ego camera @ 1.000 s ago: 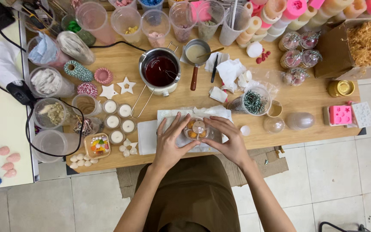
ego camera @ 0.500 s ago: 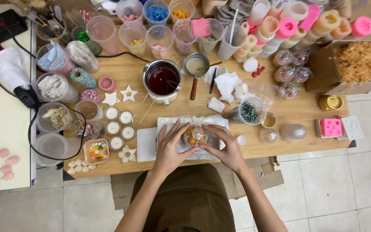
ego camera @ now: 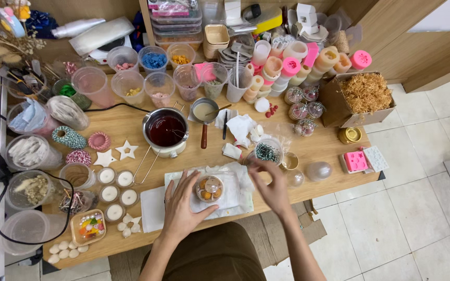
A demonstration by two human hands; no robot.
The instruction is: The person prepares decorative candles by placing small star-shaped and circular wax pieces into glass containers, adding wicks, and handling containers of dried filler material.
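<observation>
**Clear globe with orange filling rests on white cloth**

The left hand (ego camera: pixel 182 208), fingers spread, steadies a small clear globe (ego camera: pixel 209 188) holding orange pieces, set on a white cloth (ego camera: pixel 235 200) at the wooden table's (ego camera: pixel 131 125) near edge. Right of the globe, the right hand (ego camera: pixel 269 184) hovers open, holding nothing. Beyond the globe stands a pot of dark red liquid (ego camera: pixel 166 130).

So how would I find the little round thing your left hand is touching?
Find the wooden table, then the white cloth at its near edge. The small clear dome sits on it beside the left hand. Unlike the white candles nearby, it shows orange pieces inside.
</observation>
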